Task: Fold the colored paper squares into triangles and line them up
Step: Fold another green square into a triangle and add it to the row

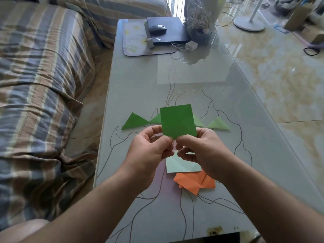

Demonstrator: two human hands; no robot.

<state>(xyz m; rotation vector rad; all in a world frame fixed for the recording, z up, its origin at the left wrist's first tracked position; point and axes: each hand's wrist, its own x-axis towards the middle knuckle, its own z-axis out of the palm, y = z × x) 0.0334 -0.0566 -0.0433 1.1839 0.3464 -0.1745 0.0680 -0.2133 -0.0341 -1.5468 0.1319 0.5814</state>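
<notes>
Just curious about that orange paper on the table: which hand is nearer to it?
Right. The right hand is just above the orange paper; the left hand is farther off to its upper left.

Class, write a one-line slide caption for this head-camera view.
Both hands, left and right, pinch a green paper square above a row of folded green triangles on the table.

On the counter [192, 81], the folded triangles [134, 121] lie in a row at 12 o'clock from my grips; the flat sheets [182, 166] lie under them, the laptop [166, 30] far behind.
</notes>
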